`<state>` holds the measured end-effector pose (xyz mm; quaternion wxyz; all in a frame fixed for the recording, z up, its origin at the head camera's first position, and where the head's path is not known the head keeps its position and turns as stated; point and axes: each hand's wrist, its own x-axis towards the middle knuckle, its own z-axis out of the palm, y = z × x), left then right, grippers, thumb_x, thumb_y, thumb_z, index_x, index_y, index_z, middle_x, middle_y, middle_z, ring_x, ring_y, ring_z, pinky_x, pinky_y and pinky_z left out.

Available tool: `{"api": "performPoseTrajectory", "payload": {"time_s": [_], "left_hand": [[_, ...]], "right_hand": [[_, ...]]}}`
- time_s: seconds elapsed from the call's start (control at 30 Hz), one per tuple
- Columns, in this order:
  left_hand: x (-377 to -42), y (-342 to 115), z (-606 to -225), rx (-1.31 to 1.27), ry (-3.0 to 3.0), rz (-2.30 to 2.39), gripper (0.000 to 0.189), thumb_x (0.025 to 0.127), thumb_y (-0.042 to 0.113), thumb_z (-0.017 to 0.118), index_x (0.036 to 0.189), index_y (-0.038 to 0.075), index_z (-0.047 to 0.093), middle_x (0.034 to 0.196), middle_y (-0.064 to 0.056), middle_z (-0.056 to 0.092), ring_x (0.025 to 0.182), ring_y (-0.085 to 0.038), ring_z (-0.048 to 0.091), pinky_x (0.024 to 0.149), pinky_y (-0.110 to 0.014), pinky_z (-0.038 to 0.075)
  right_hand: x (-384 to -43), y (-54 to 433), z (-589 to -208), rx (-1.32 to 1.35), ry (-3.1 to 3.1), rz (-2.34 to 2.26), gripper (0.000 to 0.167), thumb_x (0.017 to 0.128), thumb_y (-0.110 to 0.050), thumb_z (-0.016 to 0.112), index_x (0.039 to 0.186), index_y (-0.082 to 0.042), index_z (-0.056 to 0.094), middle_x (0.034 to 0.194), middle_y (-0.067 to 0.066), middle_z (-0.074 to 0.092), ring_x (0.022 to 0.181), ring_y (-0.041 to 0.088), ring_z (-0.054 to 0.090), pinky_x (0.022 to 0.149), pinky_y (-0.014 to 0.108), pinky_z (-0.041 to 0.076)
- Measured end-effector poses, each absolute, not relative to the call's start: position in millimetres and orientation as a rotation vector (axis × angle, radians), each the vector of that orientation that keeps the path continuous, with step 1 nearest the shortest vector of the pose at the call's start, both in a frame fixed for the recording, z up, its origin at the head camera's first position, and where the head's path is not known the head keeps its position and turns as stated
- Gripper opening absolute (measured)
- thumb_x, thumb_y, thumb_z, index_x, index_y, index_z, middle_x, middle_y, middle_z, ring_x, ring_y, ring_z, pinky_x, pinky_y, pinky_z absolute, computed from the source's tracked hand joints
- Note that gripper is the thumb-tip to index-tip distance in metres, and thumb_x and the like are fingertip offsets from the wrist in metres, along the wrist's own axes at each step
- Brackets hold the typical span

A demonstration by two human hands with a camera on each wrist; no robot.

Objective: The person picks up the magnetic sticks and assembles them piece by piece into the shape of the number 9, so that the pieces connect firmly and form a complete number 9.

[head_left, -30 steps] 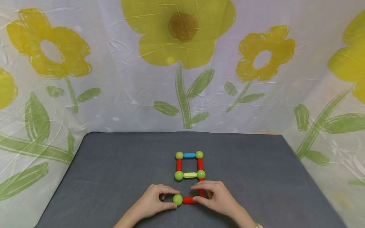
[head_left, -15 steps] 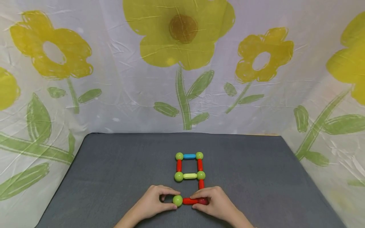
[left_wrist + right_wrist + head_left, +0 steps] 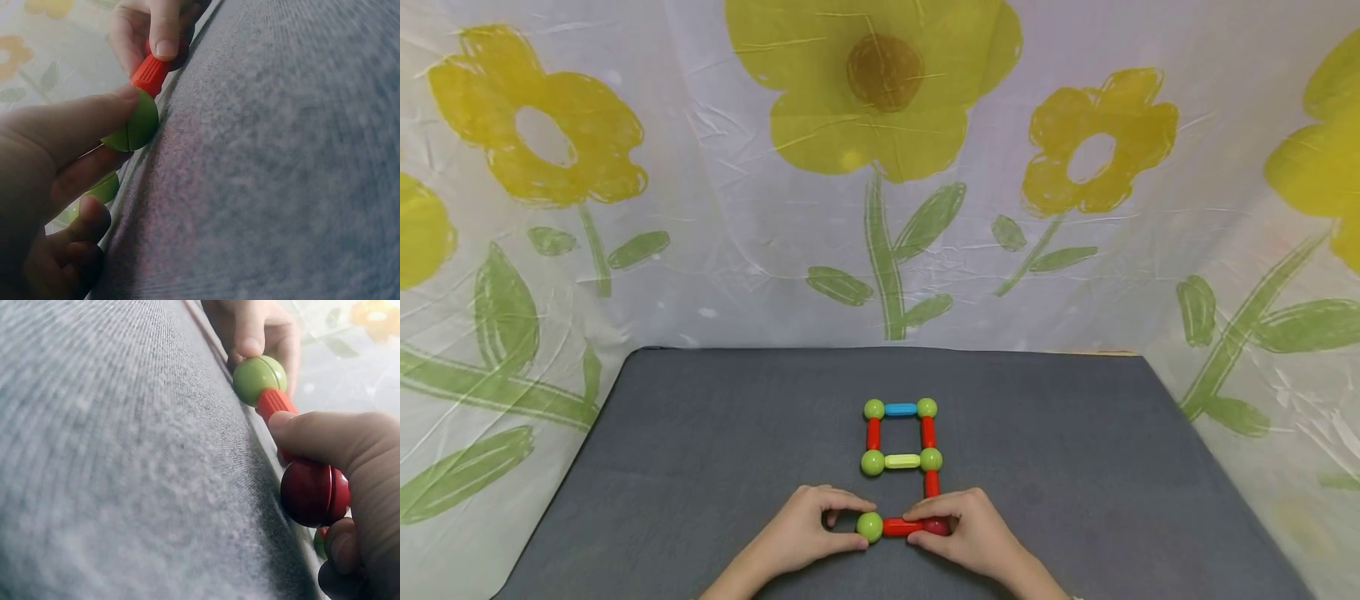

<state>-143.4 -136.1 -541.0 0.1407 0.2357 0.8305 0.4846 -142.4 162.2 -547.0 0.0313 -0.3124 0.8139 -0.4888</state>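
Between the thumb and finger of my left hand (image 3: 808, 529) is a green ball (image 3: 869, 527), pinched at the table's near side. A red rod (image 3: 901, 527) joins that ball to a dark red ball (image 3: 307, 492). My right hand (image 3: 973, 533) pinches the red rod near the dark red ball, which it partly covers in the head view. From there another red rod (image 3: 932, 483) runs up to a square of green balls, the nearest being the lower right ball (image 3: 931, 459). The square's sides are a blue rod (image 3: 900, 409), a yellow-green rod (image 3: 902, 461) and two red rods.
The pieces lie on a dark grey cloth-covered table (image 3: 715, 433). Its far edge meets a pale curtain (image 3: 737, 250) printed with yellow flowers, which also hangs along both sides.
My right hand has shifted slightly toward me and closed its thumb and finger onto the near red rod, with the dark red ball coming into view. My left hand stays on the green ball.
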Motion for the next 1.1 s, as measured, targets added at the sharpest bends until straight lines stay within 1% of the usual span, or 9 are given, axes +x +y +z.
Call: {"api": "performPoseTrajectory", "payload": {"time_s": [0.17,0.33,0.5,0.6,0.7,0.83,0.9,1.0,1.1], "left_hand": [[-143.0,-136.7,-540.0,0.675,2.392,1.387,0.039,0.088,0.041,0.088,0.122,0.024,0.082,0.105,0.015,0.074,0.069,-0.002,0.049,0.062,-0.021,0.044],[-143.0,-136.7,-539.9,0.700,2.397,1.383,0.039,0.089,0.040,0.087,0.123,0.023,0.081,0.106,0.015,0.073,0.070,-0.001,0.049,0.062,-0.020,0.044],[-143.3,-135.6,-541.6,0.727,2.406,1.372,0.039,0.089,0.040,0.087,0.124,0.024,0.081,0.105,0.015,0.073,0.071,-0.001,0.049,0.062,-0.020,0.044],[-143.9,-135.2,-541.9,0.729,2.407,1.364,0.039,0.089,0.040,0.087,0.124,0.025,0.081,0.104,0.015,0.072,0.070,-0.001,0.049,0.062,-0.020,0.044],[-145.2,-135.2,-540.8,0.726,2.404,1.363,0.038,0.089,0.040,0.087,0.124,0.024,0.081,0.103,0.015,0.072,0.070,-0.001,0.049,0.062,-0.020,0.045],[-147.5,-135.9,-539.3,0.725,2.405,1.363,0.038,0.089,0.039,0.087,0.123,0.024,0.081,0.104,0.015,0.073,0.069,-0.001,0.049,0.063,-0.021,0.045],[-148.2,-136.4,-539.4,0.719,2.406,1.362,0.038,0.089,0.040,0.087,0.123,0.024,0.081,0.104,0.015,0.073,0.069,-0.001,0.049,0.062,-0.021,0.045],[-148.8,-137.0,-540.8,0.710,2.409,1.356,0.038,0.089,0.041,0.087,0.123,0.024,0.081,0.103,0.016,0.073,0.068,-0.002,0.049,0.062,-0.021,0.045],[-148.4,-137.6,-542.6,0.701,2.409,1.356,0.038,0.089,0.042,0.087,0.123,0.025,0.081,0.102,0.015,0.073,0.068,-0.002,0.049,0.061,-0.022,0.045]], "right_hand": [[-140.5,160.9,-545.4,-0.959,2.520,-1.497,0.017,0.089,-0.025,0.089,0.105,-0.025,0.084,0.098,-0.012,0.079,0.057,-0.010,0.041,0.046,0.016,0.040],[-140.0,160.8,-545.5,-0.945,2.513,-1.502,0.016,0.089,-0.027,0.089,0.104,-0.025,0.084,0.095,-0.012,0.079,0.053,-0.011,0.036,0.044,0.015,0.037],[-141.0,162.5,-544.0,-1.042,2.561,-1.558,0.015,0.092,-0.025,0.086,0.106,-0.022,0.083,0.095,-0.010,0.078,0.053,-0.011,0.035,0.044,0.015,0.036],[-146.9,165.3,-542.4,-1.078,2.659,-1.610,0.014,0.095,-0.020,0.083,0.108,-0.018,0.082,0.105,-0.005,0.078,0.054,-0.008,0.039,0.045,0.016,0.038],[-159.1,169.4,-542.2,-0.995,2.758,-1.624,0.016,0.097,-0.017,0.081,0.113,-0.016,0.081,0.120,0.001,0.076,0.053,-0.005,0.042,0.046,0.018,0.039],[-180.4,175.1,-544.1,-0.830,2.786,-1.530,0.030,0.099,-0.022,0.078,0.128,-0.014,0.078,0.143,0.010,0.067,0.048,-0.005,0.038,0.046,0.020,0.041],[-189.5,177.1,-545.4,-0.784,2.777,-1.458,0.037,0.100,-0.027,0.077,0.134,-0.014,0.075,0.152,0.012,0.060,0.046,-0.004,0.037,0.046,0.021,0.042],[-197.5,178.9,-546.7,-0.755,2.770,-1.377,0.041,0.101,-0.033,0.076,0.137,-0.014,0.074,0.157,0.013,0.056,0.044,-0.002,0.039,0.047,0.022,0.044],[-199.3,179.0,-547.2,-0.732,2.767,-1.369,0.038,0.100,-0.034,0.077,0.132,-0.015,0.077,0.155,0.013,0.058,0.043,-0.001,0.039,0.046,0.023,0.044]]}}
